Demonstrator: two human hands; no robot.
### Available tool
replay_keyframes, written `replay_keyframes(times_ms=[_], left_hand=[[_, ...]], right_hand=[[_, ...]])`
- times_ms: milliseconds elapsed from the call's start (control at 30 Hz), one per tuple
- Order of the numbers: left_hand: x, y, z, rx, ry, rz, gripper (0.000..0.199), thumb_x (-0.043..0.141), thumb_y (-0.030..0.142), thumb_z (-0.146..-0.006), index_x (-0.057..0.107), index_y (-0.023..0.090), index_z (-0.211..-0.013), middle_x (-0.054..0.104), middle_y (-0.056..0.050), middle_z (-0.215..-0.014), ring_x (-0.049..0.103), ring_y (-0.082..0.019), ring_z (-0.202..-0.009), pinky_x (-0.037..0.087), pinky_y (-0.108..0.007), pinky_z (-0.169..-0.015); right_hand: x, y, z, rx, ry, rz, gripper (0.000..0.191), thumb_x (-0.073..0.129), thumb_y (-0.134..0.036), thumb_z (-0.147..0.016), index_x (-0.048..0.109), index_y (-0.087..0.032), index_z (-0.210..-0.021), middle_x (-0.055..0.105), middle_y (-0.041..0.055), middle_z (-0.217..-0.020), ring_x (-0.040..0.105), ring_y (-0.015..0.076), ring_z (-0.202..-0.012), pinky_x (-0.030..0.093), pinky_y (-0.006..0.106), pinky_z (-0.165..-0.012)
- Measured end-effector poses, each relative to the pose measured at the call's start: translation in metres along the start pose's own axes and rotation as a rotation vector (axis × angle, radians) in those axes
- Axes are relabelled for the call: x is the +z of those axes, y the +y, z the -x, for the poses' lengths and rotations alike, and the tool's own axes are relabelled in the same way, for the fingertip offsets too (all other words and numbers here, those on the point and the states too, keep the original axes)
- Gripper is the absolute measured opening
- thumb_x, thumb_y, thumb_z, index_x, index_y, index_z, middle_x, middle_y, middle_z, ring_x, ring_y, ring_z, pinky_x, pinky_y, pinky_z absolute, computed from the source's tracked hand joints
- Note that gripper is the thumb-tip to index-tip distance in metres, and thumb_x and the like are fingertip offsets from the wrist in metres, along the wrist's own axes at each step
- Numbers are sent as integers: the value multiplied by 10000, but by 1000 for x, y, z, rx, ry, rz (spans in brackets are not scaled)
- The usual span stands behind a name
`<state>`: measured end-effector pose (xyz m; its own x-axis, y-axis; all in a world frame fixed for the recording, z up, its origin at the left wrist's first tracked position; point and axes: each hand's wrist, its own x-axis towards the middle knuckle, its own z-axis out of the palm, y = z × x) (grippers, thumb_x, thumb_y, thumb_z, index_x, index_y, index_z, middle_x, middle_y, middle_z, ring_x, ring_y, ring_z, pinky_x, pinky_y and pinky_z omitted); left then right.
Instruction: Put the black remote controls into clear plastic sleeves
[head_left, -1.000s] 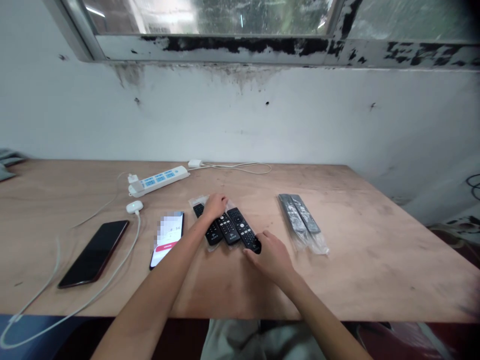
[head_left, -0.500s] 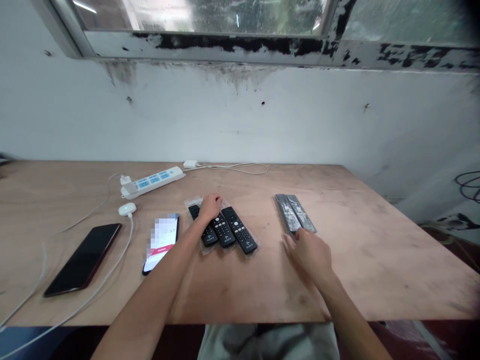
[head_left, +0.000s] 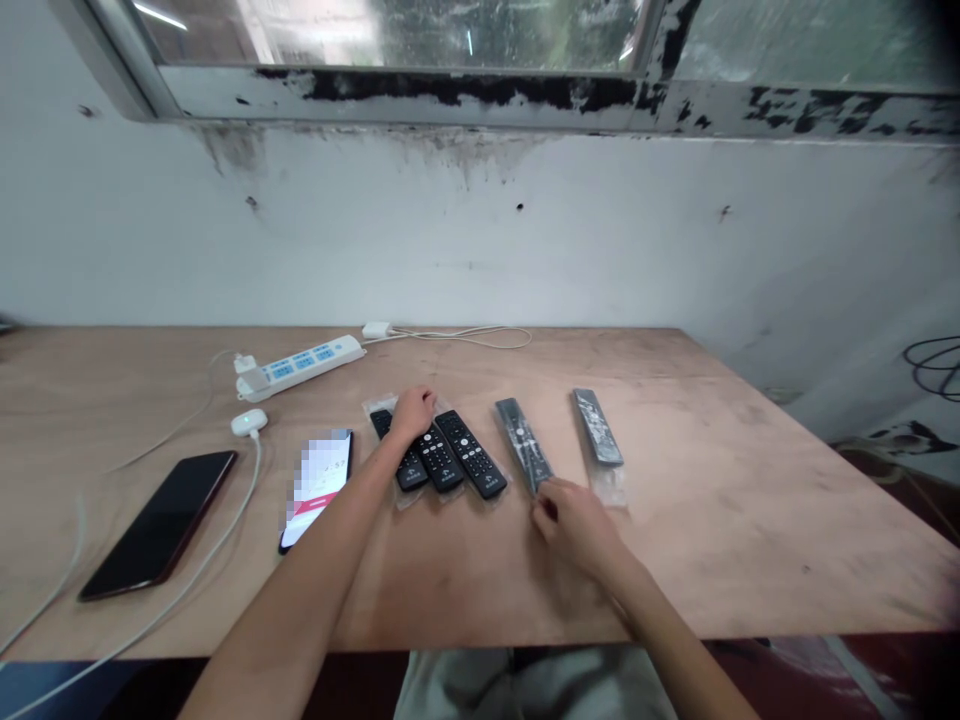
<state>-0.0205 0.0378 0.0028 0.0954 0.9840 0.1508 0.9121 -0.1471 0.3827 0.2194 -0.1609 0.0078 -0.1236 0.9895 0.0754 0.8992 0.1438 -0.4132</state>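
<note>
Head view: right hand [head_left: 581, 527] hides bagged remote [head_left: 523, 444] end.

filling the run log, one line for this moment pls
left hand: on three remotes | right hand: gripping bagged remote | another bagged remote: apart

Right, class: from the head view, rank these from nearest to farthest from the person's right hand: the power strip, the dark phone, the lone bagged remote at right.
From the right hand:
1. Lone remote, just beyond, slightly right.
2. Power strip, far back left.
3. Dark phone, far left.
</note>
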Motion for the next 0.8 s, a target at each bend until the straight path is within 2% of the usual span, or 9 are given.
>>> replay_keyframes(times_ms=[133, 233, 333, 433, 500, 567, 667, 800], left_hand=[[-2, -2, -1, -5, 7, -34, 264, 437, 235, -890, 674, 138, -825, 692, -94, -888, 597, -172, -807, 421, -265, -771], [-4, -1, -1, 2, 7, -64, 268, 423, 225, -890, 666, 133, -826, 685, -99, -874, 594, -178, -809, 427, -272, -775], [-7, 8, 4, 21, 43, -104, 275, 389, 212, -901, 647, 121, -930, 656, -129, -979, 569, -208, -941, 407, -309, -866], [-11, 28, 13, 99, 76, -142, 309, 365, 217, -912, 572, 117, -1117, 565, -159, -1182, 467, -248, -1139, 333, -368, -985], [-12, 46, 21, 182, 43, -158, 315, 369, 227, -913, 548, 134, -1155, 541, -151, -1216, 440, -249, -1176, 318, -369, -1005], [-11, 62, 27, 250, -23, -168, 298, 381, 236, -910, 568, 145, -1124, 567, -140, -1174, 475, -241, -1144, 341, -354, -986], [-9, 80, 33, 285, -131, -187, 268, 415, 250, -897, 634, 129, -994, 617, -160, -1083, 543, -257, -1065, 385, -360, -936], [-8, 87, 32, 247, -244, -206, 248, 456, 240, -875, 674, 124, -897, 657, -185, -1020, 604, -271, -986, 437, -353, -853]], right_hand=[[-1, -8, 6, -127, -40, -130, 145, 491, -107, -726, 545, -186, -616, 584, 3, -680, 518, 131, -661, 332, 222, -609], [-3, -9, 9, -165, -29, -189, 172, 488, -136, -744, 542, -191, -590, 563, -2, -636, 505, 135, -624, 346, 230, -585], [-3, -4, 8, -122, 88, -249, 253, 457, -258, -846, 578, -195, -633, 560, 2, -624, 505, 135, -589, 367, 243, -560], [2, 4, 5, -62, 270, -230, 293, 401, -340, -908, 653, -189, -913, 646, 64, -870, 585, 178, -803, 448, 294, -729], [7, 9, 3, -41, 310, -156, 337, 398, -365, -917, 625, -190, -1096, 624, 106, -1105, 553, 225, -1037, 424, 369, -902], [12, 13, 2, -31, 268, -86, 372, 399, -388, -922, 608, -191, -1157, 579, 119, -1230, 479, 252, -1180, 372, 428, -993], [16, 16, 2, -17, 181, -47, 400, 374, -403, -935, 616, -181, -1165, 553, 125, -1287, 426, 256, -1252, 344, 447, -1030], [17, 16, 2, 6, 158, -44, 419, 358, -409, -940, 613, -176, -1177, 535, 122, -1315, 415, 255, -1266, 337, 444, -1037]])
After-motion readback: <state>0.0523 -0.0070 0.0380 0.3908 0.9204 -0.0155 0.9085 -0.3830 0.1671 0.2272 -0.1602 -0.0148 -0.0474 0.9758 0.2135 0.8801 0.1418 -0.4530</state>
